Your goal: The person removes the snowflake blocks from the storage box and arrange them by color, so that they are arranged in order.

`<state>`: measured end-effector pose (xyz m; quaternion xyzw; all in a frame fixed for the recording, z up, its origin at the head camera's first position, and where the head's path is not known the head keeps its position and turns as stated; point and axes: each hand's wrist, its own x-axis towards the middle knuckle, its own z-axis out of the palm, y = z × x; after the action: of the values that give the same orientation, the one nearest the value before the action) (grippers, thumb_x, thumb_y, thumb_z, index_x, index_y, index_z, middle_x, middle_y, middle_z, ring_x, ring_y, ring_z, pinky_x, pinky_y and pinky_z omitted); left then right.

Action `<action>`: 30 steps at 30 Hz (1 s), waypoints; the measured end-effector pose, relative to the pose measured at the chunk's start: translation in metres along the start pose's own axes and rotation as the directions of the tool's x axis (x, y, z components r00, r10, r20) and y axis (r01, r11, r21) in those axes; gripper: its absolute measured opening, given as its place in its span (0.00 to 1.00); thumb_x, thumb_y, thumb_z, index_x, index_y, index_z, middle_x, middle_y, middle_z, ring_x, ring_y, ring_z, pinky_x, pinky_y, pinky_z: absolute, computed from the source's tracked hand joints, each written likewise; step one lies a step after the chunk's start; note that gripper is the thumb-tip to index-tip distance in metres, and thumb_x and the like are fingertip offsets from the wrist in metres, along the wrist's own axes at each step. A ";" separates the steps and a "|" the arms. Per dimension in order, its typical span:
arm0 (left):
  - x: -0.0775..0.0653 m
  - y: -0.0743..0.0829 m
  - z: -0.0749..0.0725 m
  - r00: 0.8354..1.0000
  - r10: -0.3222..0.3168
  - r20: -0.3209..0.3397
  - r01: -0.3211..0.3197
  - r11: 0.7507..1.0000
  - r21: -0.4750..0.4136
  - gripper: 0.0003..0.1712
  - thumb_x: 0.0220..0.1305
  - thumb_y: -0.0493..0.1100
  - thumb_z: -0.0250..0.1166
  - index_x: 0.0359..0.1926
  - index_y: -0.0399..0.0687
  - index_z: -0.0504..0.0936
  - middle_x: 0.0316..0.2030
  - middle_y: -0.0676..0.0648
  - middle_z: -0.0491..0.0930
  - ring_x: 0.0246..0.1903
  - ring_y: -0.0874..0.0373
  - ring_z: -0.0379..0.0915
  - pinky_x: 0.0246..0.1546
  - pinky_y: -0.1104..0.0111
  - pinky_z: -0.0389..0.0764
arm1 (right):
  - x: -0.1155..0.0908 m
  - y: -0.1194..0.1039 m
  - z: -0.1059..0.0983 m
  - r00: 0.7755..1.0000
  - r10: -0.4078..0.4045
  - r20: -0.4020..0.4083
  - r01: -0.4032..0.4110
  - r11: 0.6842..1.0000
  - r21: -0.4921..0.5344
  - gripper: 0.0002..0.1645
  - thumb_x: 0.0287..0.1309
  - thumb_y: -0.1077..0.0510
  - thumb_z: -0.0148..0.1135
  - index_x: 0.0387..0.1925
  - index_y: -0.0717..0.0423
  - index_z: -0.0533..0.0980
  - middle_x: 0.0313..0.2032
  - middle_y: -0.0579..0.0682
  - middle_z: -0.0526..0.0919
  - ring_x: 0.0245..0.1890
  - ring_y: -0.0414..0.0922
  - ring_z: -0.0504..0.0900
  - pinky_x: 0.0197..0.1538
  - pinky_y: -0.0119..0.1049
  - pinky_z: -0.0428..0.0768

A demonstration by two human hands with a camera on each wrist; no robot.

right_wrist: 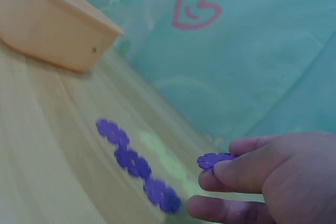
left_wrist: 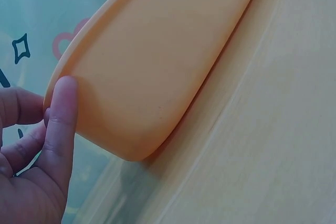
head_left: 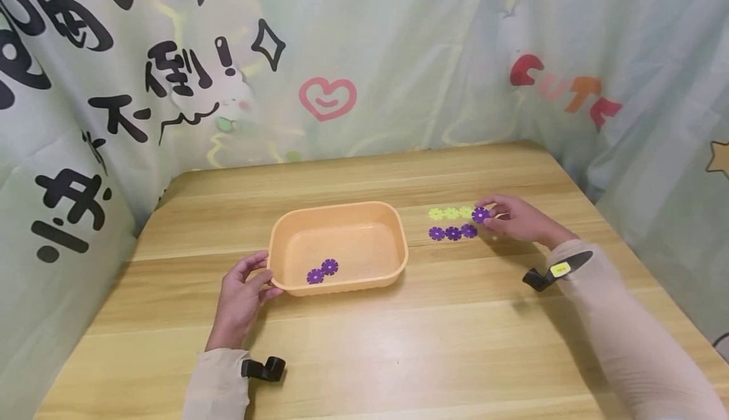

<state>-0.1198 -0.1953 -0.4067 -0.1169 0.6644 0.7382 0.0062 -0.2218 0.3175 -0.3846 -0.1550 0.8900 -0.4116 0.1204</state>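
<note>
My left hand (head_left: 242, 296) grips the near-left corner of an orange plastic basin (head_left: 342, 288), thumb and fingers on its rim in the left wrist view. Two purple snowflake discs (head_left: 322, 272) lie inside the basin. Between thumb and fingers, my right hand (head_left: 515, 219) pinches one purple snowflake disc (right_wrist: 212, 160), held above the table. Beneath and left of that hand lies a row of purple snowflake discs (head_left: 452, 233). Just behind it runs a row of yellow-green snowflake discs (head_left: 450, 213), its right end close to the held disc in the head view.
The wooden table (head_left: 353, 357) carries the basin and the disc rows. A printed curtain (head_left: 398, 59) hangs along the table's back and sides. Each sleeve bears a black wrist mount (head_left: 264, 369).
</note>
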 end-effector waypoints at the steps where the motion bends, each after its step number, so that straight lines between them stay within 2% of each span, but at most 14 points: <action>1: 0.000 0.000 0.000 1.000 -0.001 -0.001 0.001 1.000 0.000 0.24 0.66 0.24 0.54 0.62 0.32 0.66 0.51 0.41 0.64 0.35 0.58 0.73 0.34 0.68 0.87 | -0.002 0.001 -0.001 1.000 0.008 0.000 -0.008 1.000 -0.015 0.20 0.65 0.69 0.55 0.58 0.67 0.68 0.38 0.62 0.79 0.33 0.51 0.81 0.31 0.39 0.85; 6: 0.001 0.002 0.000 1.000 -0.001 0.000 0.001 1.000 -0.001 0.24 0.66 0.24 0.54 0.63 0.31 0.66 0.51 0.42 0.63 0.35 0.58 0.73 0.33 0.69 0.87 | -0.006 0.005 -0.004 1.000 0.013 0.003 -0.013 0.994 -0.106 0.21 0.62 0.69 0.58 0.57 0.68 0.69 0.36 0.58 0.80 0.32 0.49 0.81 0.30 0.38 0.83; 12: 0.000 0.002 0.001 1.000 -0.004 -0.001 0.004 1.000 -0.003 0.24 0.66 0.24 0.54 0.63 0.30 0.65 0.50 0.41 0.63 0.34 0.59 0.73 0.33 0.69 0.87 | -0.005 0.011 -0.003 0.999 0.001 0.037 0.006 0.980 -0.199 0.19 0.59 0.68 0.62 0.53 0.65 0.73 0.35 0.53 0.81 0.34 0.48 0.80 0.34 0.37 0.81; 20: -0.001 0.002 0.002 1.000 0.005 0.006 -0.005 1.000 -0.007 0.24 0.66 0.24 0.54 0.62 0.30 0.65 0.50 0.41 0.63 0.33 0.59 0.73 0.33 0.69 0.87 | -0.004 0.015 -0.001 0.998 -0.021 0.052 0.036 0.951 -0.308 0.18 0.59 0.66 0.64 0.52 0.63 0.75 0.34 0.50 0.81 0.37 0.49 0.80 0.42 0.47 0.82; 30: -0.001 0.002 0.002 1.000 0.009 0.011 -0.009 1.000 -0.007 0.24 0.66 0.24 0.54 0.63 0.30 0.65 0.50 0.41 0.63 0.33 0.59 0.73 0.33 0.69 0.87 | -0.004 0.015 0.001 0.998 0.003 0.062 0.017 0.945 -0.328 0.18 0.60 0.61 0.65 0.52 0.60 0.76 0.35 0.50 0.80 0.37 0.48 0.78 0.42 0.48 0.80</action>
<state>-0.1195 -0.1938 -0.4041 -0.1102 0.6624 0.7410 0.0062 -0.2206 0.3278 -0.3968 -0.1884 0.9415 -0.2531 0.1188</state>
